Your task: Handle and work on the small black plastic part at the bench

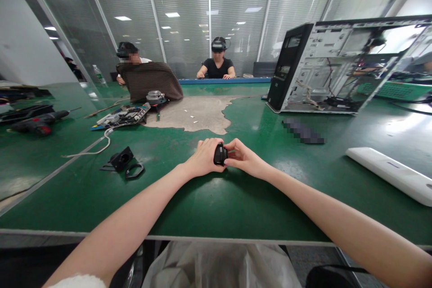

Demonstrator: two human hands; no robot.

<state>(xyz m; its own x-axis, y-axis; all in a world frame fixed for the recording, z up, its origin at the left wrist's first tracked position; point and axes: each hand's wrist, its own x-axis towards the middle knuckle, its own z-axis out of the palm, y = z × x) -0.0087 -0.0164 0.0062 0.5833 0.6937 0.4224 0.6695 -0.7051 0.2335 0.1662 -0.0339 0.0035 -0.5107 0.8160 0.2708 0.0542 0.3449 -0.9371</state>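
Between my hands, above the green tabletop, is a small black camera-like device (220,155) with a lens-like round part facing right. My left hand (203,158) is wrapped round its left side, fingers over the top. From the right, my right hand (245,160) pinches the round part between thumb and fingertips. To the left on the table lie a black bracket-like piece (122,159) and a black ring-shaped part (135,170), both apart from my hands.
An open computer case (293,69) stands at the back right. A white elongated device (391,173) lies at right. On the left are a power drill (42,121), a circuit board (121,117) and a pale cable (101,149). Two people with headsets sit across the table.
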